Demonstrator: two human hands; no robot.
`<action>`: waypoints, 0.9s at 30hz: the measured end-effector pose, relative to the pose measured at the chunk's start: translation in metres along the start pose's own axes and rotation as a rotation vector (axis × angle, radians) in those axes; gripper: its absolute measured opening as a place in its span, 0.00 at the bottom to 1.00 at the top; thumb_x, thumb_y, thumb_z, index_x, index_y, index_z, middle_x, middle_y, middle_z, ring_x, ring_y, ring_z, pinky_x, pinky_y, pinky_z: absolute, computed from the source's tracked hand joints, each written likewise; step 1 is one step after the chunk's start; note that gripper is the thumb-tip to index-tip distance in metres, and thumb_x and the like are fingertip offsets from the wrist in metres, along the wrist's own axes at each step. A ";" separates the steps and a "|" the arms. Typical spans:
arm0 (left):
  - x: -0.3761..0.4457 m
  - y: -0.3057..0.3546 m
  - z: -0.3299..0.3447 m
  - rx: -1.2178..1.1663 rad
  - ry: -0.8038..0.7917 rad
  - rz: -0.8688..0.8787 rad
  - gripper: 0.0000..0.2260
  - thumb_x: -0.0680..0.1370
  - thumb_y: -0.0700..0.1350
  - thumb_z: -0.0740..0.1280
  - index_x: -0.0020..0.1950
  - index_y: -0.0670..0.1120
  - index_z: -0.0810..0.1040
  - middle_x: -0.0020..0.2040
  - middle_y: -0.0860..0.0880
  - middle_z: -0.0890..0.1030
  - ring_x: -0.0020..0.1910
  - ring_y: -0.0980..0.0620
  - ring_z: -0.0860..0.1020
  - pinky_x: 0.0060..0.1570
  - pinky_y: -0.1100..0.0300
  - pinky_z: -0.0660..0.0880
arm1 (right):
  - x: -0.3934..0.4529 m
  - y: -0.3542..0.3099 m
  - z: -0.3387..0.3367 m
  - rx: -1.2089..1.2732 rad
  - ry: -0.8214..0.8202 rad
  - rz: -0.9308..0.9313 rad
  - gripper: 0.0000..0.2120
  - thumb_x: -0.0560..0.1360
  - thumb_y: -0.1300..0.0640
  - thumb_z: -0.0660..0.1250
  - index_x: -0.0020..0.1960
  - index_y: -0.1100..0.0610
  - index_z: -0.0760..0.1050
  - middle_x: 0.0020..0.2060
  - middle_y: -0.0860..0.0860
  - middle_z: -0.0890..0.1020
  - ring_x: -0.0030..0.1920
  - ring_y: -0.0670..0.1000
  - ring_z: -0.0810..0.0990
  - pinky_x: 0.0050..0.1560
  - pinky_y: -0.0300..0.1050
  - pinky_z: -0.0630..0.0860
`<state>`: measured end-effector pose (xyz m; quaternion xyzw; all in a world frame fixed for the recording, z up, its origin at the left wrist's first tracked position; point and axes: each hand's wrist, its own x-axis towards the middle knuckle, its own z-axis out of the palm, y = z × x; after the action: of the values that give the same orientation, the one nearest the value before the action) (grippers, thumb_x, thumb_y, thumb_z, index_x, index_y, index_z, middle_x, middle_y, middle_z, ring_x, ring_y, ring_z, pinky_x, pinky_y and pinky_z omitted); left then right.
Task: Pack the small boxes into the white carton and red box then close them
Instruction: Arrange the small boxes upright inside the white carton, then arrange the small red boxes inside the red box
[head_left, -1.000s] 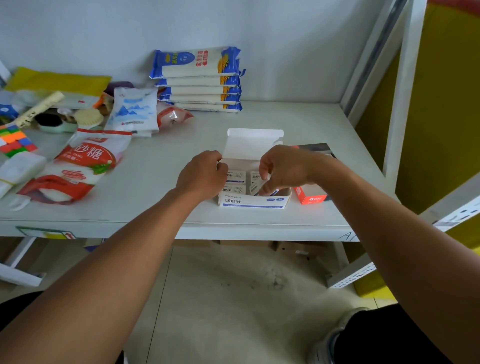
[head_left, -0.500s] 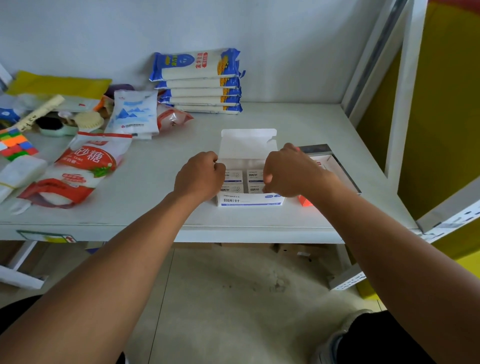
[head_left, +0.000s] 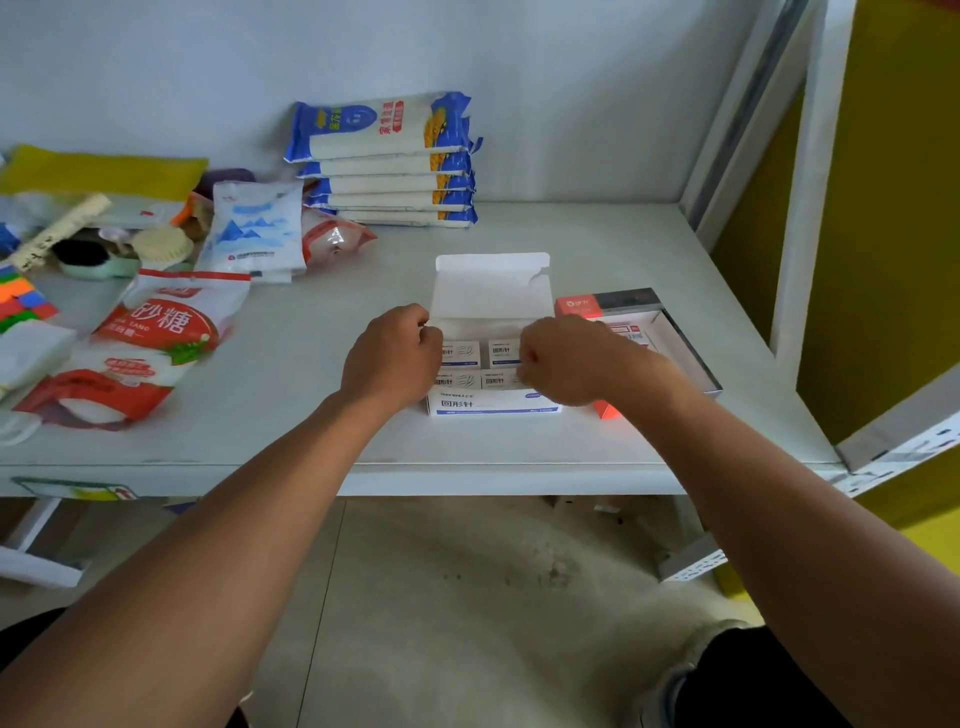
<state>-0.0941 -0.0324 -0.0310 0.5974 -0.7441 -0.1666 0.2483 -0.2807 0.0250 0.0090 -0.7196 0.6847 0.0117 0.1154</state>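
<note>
The white carton (head_left: 488, 404) stands near the table's front edge with its lid (head_left: 491, 291) raised toward the back. Several small white boxes (head_left: 503, 352) lie packed inside it. My left hand (head_left: 392, 358) is curled against the carton's left side, fingers at the edge. My right hand (head_left: 566, 361) is closed at the carton's right side and hides that wall. Just right of the carton lies the red box (head_left: 576, 306), open, with small boxes (head_left: 631, 332) partly visible inside; my right wrist covers its near corner.
A stack of blue-and-white packets (head_left: 389, 161) lies against the back wall. A red-and-white sugar bag (head_left: 150, 338), a white pouch (head_left: 254, 234) and other clutter fill the table's left side. A white shelf upright (head_left: 800, 182) rises at the right.
My right hand has come out of the carton and moved to its right edge. The left hand has stayed at the left side. More of the open red box now shows.
</note>
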 end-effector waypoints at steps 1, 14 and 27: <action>0.000 -0.001 -0.001 -0.004 -0.003 0.003 0.11 0.77 0.46 0.56 0.48 0.45 0.77 0.48 0.47 0.81 0.42 0.46 0.78 0.35 0.55 0.74 | 0.000 0.002 -0.002 0.017 0.023 0.019 0.07 0.74 0.54 0.61 0.49 0.55 0.73 0.48 0.55 0.80 0.47 0.58 0.76 0.47 0.48 0.73; 0.005 -0.003 -0.004 0.001 -0.014 0.003 0.11 0.76 0.46 0.57 0.50 0.45 0.77 0.51 0.47 0.81 0.46 0.44 0.78 0.44 0.49 0.77 | 0.012 0.010 0.003 0.150 0.269 0.009 0.10 0.73 0.59 0.58 0.49 0.56 0.76 0.43 0.54 0.82 0.43 0.59 0.79 0.45 0.51 0.79; 0.013 -0.015 -0.011 0.067 0.209 -0.029 0.10 0.77 0.46 0.59 0.51 0.44 0.78 0.54 0.45 0.80 0.49 0.42 0.78 0.45 0.51 0.75 | -0.011 0.103 -0.020 0.157 0.137 0.428 0.13 0.78 0.55 0.57 0.51 0.61 0.76 0.47 0.56 0.81 0.39 0.54 0.78 0.39 0.46 0.76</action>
<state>-0.0784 -0.0481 -0.0278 0.6301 -0.7106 -0.0819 0.3022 -0.3859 0.0286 0.0153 -0.5462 0.8266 -0.0661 0.1190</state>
